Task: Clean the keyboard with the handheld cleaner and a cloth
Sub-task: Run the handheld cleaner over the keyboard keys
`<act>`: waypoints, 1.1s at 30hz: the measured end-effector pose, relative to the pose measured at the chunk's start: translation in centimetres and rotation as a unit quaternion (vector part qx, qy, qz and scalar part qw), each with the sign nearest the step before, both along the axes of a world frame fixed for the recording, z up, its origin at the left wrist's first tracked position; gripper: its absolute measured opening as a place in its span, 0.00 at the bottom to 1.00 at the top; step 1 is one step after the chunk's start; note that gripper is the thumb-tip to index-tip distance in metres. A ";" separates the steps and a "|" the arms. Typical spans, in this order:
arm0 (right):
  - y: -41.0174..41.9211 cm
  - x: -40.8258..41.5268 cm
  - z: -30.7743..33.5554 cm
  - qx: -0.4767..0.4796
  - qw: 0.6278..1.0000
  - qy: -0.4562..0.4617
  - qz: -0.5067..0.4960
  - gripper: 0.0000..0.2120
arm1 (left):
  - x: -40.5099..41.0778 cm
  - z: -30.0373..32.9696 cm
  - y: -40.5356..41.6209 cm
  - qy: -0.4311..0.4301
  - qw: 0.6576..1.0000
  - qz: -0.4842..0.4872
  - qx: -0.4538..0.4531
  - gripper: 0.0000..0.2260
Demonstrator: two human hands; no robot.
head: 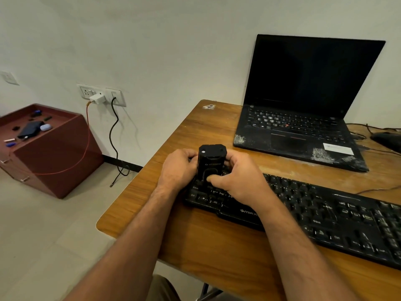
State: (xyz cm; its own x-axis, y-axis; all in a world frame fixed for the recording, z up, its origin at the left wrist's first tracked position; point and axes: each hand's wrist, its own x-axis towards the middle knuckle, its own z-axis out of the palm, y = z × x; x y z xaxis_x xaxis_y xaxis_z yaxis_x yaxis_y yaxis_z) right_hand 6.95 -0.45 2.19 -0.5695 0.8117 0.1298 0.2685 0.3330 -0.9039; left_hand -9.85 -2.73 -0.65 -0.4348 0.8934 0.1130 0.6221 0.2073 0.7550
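Both hands wrap the handheld cleaner (212,165) upright over the keyboard (303,210) left end — left hand (176,167) at 9 o'clock steadying, right hand (235,181) at 3 o'clock, thumb on front, likely the switch. No cloth visible.

"zebron" (cut off by the wrist), "ctrl" and "alt" on the black keyboard (325,216)

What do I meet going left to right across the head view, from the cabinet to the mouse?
Maroon cabinet → white charger in the wall socket → left hand → handheld cleaner → right hand → laptop → mouse at the right edge.
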 end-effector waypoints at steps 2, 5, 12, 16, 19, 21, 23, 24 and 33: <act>0.3 -0.2 0.1 0.018 1.000 -0.007 -0.023 0.21 | -0.1 -0.2 0.2 -0.005 1.000 0.000 -0.005 0.13; 1.3 -0.2 0.2 0.012 0.999 0.001 -0.052 0.20 | -0.2 -0.6 0.4 -0.008 1.000 -0.007 -0.009 0.09; 2.1 -0.6 0.0 0.063 0.992 -0.042 -0.099 0.17 | -0.4 -0.6 0.6 0.020 1.000 -0.013 -0.009 0.10; 2.0 -0.6 -0.2 0.075 0.992 -0.055 -0.086 0.18 | -0.5 -0.9 0.6 0.031 0.999 -0.017 -0.009 0.17; 2.5 -0.8 -0.6 0.087 0.987 -0.071 -0.114 0.16 | -0.6 -1.1 0.9 0.045 0.999 -0.017 -0.009 0.15; 3.2 -0.7 -0.5 0.077 0.984 -0.062 -0.147 0.16 | -0.5 -1.1 1.0 0.047 0.999 -0.018 -0.014 0.11; 3.2 -0.3 -0.2 0.053 0.989 -0.040 -0.130 0.16 | -0.6 -1.2 1.0 0.044 0.999 -0.019 -0.012 0.11; 3.0 -0.1 -0.1 0.039 0.993 -0.035 -0.103 0.16 | -0.6 -1.2 0.9 0.045 0.999 -0.021 -0.010 0.11; 1.7 -0.6 -0.1 0.040 0.998 -0.046 -0.029 0.19 | -0.7 -1.3 0.9 0.075 0.997 -0.024 -0.001 0.12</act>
State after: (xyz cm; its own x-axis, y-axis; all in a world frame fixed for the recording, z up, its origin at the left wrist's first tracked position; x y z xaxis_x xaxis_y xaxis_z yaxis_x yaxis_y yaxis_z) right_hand 6.39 1.26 2.04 -0.5346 0.8326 0.1449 0.3704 0.3850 -0.8453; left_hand -10.54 -1.80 -1.94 -0.3697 0.9132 0.1715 0.7378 0.1764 0.6515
